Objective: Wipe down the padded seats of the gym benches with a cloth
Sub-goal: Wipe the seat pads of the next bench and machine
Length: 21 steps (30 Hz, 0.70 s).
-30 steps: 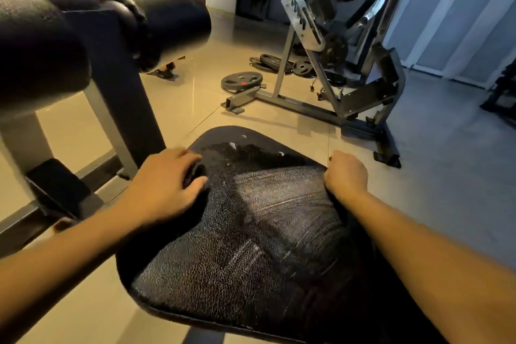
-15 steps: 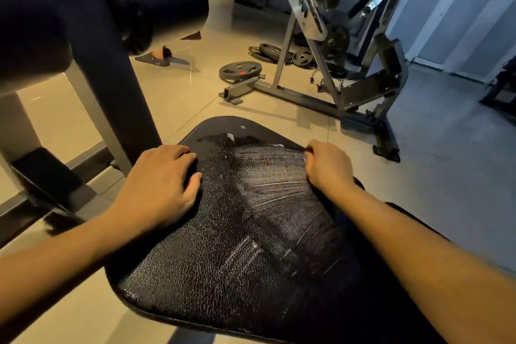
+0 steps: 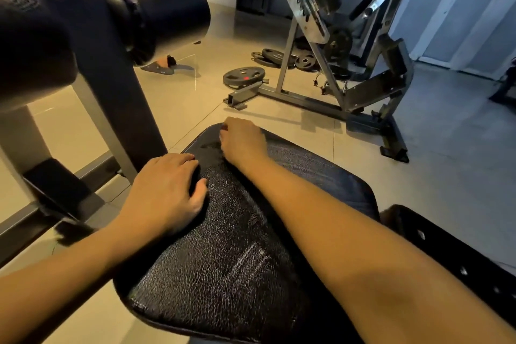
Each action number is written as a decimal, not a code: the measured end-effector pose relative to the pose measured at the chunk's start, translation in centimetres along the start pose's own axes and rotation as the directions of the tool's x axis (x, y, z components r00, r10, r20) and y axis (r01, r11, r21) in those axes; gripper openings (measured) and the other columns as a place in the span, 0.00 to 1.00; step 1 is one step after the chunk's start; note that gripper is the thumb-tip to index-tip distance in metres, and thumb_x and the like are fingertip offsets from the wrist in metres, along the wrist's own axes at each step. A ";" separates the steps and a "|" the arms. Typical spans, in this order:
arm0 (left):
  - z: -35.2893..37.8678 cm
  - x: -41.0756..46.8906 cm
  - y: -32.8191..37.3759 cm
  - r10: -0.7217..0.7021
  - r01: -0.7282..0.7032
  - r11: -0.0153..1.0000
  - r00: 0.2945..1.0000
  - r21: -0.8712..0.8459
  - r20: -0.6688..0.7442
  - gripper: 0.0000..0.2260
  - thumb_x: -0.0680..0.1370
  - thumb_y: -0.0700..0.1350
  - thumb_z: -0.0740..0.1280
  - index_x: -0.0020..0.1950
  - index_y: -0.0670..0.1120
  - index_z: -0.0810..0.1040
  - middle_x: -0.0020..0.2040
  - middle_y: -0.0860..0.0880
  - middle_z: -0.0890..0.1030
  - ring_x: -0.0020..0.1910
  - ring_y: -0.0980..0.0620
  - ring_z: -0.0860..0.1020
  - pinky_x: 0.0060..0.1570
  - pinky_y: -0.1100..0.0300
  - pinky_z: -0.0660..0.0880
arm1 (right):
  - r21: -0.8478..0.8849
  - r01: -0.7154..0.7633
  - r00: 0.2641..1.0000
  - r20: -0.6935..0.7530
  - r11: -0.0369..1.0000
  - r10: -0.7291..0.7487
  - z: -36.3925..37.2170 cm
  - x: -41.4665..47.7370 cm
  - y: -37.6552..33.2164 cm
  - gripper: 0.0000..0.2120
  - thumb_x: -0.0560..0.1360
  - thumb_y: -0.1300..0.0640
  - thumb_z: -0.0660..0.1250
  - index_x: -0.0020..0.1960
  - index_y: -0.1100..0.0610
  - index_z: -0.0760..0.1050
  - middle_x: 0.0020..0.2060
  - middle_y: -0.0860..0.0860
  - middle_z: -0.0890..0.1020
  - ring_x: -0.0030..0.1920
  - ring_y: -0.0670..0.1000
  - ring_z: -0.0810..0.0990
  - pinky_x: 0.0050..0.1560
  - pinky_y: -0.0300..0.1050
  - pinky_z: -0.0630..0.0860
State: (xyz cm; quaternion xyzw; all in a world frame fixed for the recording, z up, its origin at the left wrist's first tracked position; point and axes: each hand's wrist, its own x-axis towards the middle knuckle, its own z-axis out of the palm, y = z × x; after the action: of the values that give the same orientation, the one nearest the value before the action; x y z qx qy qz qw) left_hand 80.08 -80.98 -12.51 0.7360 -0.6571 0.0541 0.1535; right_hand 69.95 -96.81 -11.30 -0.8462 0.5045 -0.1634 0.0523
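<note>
A black padded seat (image 3: 237, 260) with cracked, shiny leather fills the lower middle of the head view. My left hand (image 3: 164, 190) rests on its left edge, fingers relaxed over the rim and thumb on top. My right hand (image 3: 243, 142) reaches across to the seat's far end, where its curled fingers bunch a dark cloth (image 3: 213, 146) against the pad. Only a sliver of the cloth shows, and it is hard to tell apart from the leather. Faint wipe streaks mark the seat surface.
A black roller pad (image 3: 156, 14) on a dark post (image 3: 122, 109) stands close on the left. Weight plates (image 3: 244, 75) and a grey machine frame (image 3: 349, 84) sit on the tiled floor ahead. Another black pad (image 3: 446, 246) lies at right. A person's slippered foot (image 3: 160, 67) stands behind.
My right hand has swept from the seat's right edge leftward across its far end. My left hand has stayed on the left rim. The view has shifted slightly.
</note>
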 end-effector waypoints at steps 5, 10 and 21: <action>0.2 -0.1 -0.1 0.024 -0.024 1.000 1.000 0.016 -0.008 0.22 0.78 0.58 0.55 0.53 0.44 0.81 0.53 0.48 0.82 0.54 0.46 0.79 0.57 0.49 0.75 | -0.126 -0.230 0.971 -0.097 0.965 0.219 -2.9 -4.9 11.4 0.11 0.81 0.55 0.59 0.55 0.55 0.80 0.49 0.55 0.83 0.49 0.60 0.80 0.43 0.49 0.71; 0.4 0.3 -0.2 0.034 -0.034 0.999 0.999 0.020 -0.020 0.17 0.78 0.57 0.54 0.46 0.48 0.76 0.44 0.51 0.77 0.46 0.48 0.76 0.50 0.50 0.74 | -0.209 -0.460 0.882 -0.218 0.863 0.418 -5.4 -9.6 18.2 0.11 0.81 0.56 0.61 0.55 0.59 0.80 0.48 0.59 0.84 0.48 0.63 0.81 0.40 0.48 0.68; 0.2 0.3 0.0 0.009 -0.009 1.000 1.000 0.014 0.001 0.24 0.76 0.58 0.56 0.50 0.42 0.83 0.51 0.45 0.83 0.51 0.42 0.80 0.51 0.46 0.78 | -0.089 0.034 0.999 0.044 0.995 -0.031 -0.2 1.2 -3.2 0.10 0.81 0.59 0.64 0.61 0.59 0.76 0.56 0.59 0.81 0.56 0.62 0.80 0.46 0.49 0.71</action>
State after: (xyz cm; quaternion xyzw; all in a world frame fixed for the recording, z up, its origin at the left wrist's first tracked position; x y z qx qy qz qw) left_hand 80.11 -81.32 -12.61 0.7341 -0.6601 0.0589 0.1479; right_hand 73.04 -96.28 -10.03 -0.8591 0.4963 -0.1232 0.0224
